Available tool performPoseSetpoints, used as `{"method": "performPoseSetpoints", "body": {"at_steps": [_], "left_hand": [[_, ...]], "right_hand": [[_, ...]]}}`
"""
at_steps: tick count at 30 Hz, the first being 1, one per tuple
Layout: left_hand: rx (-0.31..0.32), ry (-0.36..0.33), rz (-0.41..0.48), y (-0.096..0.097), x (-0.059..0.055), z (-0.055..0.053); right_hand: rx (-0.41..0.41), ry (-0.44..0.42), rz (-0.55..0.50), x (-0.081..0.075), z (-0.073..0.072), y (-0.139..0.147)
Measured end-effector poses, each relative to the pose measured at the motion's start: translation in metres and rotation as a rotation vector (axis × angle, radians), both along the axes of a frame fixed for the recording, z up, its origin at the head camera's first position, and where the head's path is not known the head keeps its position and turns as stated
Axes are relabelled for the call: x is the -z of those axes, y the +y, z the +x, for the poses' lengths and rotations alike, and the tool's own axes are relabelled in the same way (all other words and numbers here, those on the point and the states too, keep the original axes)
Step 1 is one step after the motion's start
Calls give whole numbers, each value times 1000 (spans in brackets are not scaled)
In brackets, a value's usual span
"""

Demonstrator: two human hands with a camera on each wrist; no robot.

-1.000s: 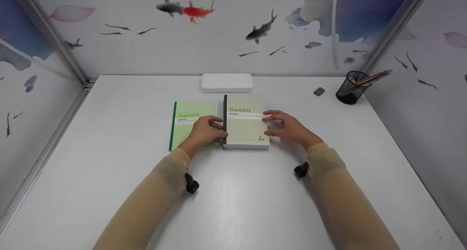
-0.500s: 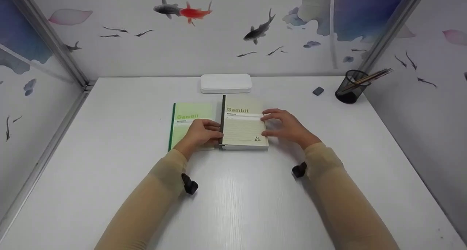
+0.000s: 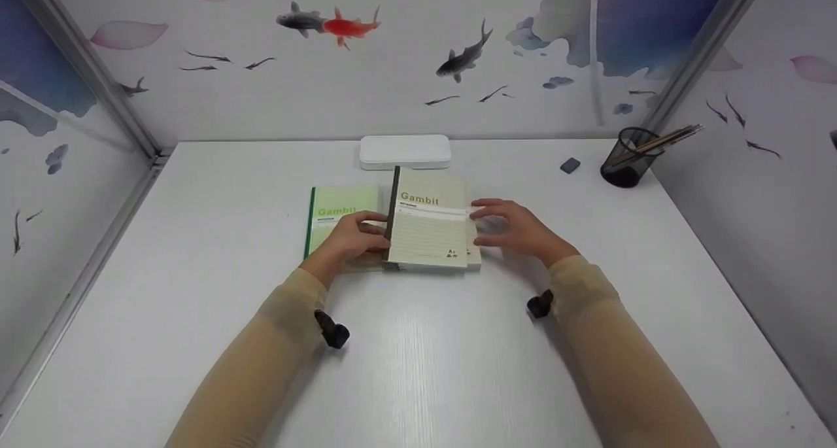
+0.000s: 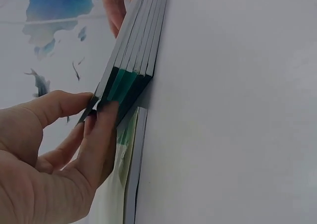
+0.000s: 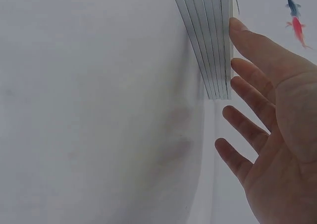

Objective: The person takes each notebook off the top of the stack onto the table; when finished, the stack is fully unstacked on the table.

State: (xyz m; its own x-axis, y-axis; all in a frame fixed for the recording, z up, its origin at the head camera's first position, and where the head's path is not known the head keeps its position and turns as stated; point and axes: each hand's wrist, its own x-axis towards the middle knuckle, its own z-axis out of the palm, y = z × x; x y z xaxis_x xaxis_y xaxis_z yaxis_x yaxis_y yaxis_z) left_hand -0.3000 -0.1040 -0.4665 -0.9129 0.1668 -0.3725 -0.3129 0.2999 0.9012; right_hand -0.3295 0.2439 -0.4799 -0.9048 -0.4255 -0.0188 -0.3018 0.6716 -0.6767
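Note:
A cream notebook with a dark spine tops a stack of several notebooks, shifted left and slightly tilted over the one below. My left hand pinches its spine edge; in the left wrist view the thumb lies above it and fingers are under it, beside the green spines below. My right hand is at the stack's right side, fingers spread and loosely bent, fingertips at or close to the page edges. Left of the stack lies a light green notebook, partly hidden by my left hand.
Behind the stack is a white case. A small dark eraser-like block and a black mesh pen cup with pencils stand at the back right. Printed panels border the white table at the back and sides.
My left hand has moved left, sliding the top notebook with it, so the notebook underneath shows along the right side. My right hand has stayed beside the stack.

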Motion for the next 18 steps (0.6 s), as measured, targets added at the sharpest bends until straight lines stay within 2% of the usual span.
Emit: {"method": "performPoseSetpoints", "body": {"at_steps": [3,7,11,14,18], "left_hand": [[-4,-12,44,-5,0,2],[-31,-63,143,-13,2,6],[-65,-99,233,-23,4,8],[-83,-93,285,-32,3,9],[-90,-65,290,-47,-3,10]], "right_hand": [[4,-19,13,1,-1,1],[9,-39,23,1,1,0],[-31,-28,32,1,3,-2],[-63,-9,30,0,2,-3],[-61,-6,34,-2,0,-1]]}}
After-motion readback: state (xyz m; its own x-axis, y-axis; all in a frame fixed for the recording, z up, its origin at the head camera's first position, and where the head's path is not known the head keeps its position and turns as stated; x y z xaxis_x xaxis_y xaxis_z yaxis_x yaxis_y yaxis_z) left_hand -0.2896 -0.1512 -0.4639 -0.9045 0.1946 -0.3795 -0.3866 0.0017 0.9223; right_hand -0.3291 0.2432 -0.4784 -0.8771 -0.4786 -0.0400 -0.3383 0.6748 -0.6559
